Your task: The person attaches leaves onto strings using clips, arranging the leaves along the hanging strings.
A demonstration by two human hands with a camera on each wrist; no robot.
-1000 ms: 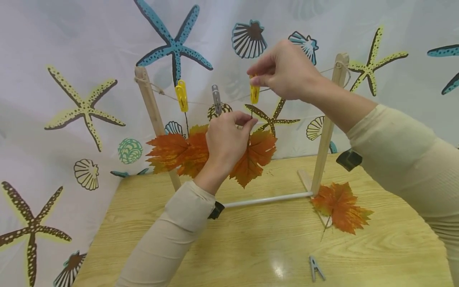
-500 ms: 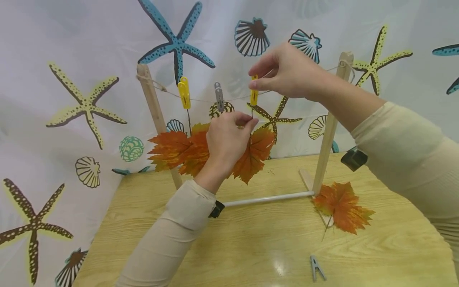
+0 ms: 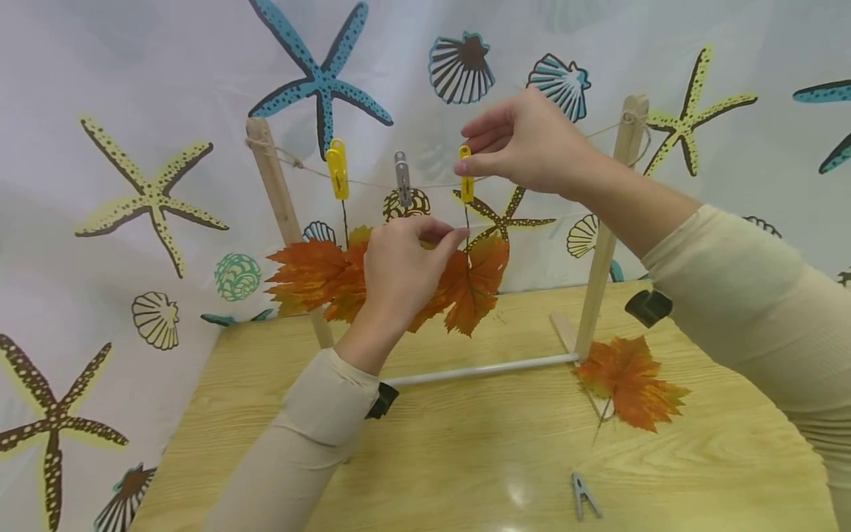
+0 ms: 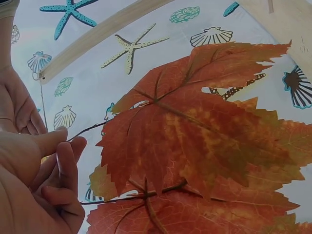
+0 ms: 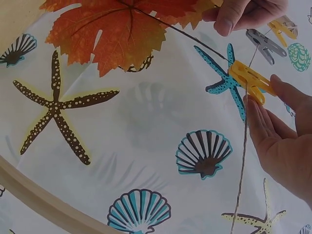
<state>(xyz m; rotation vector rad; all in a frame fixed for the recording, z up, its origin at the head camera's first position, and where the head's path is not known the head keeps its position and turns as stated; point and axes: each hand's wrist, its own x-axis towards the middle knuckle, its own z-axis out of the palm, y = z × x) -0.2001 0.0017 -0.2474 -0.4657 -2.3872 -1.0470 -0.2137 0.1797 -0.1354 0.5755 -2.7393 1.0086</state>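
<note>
Pinching: my right hand (image 3: 525, 144) nips the top of the yellow peg (image 3: 466, 174) between thumb and forefinger, on the string (image 3: 372, 184).
Left hand: my left hand (image 3: 399, 266) has its fingertips closed on the thin stem (image 3: 467, 225) of the orange leaf (image 3: 468, 284), just under that peg.
Leaf: hanging below the string, over the table (image 3: 465, 458); I judge it feather-light, floppy, easily creased.
Hold: by the wiry stem, not the blade.
Peg: springy, small, likely slippery; squeeze its top end.
Nearby: a grey peg (image 3: 402, 177) and another yellow peg (image 3: 337, 169) on the string, between two wooden posts (image 3: 605, 236).
Table: a spare leaf (image 3: 628, 380) and a loose grey peg (image 3: 582, 495).
</note>
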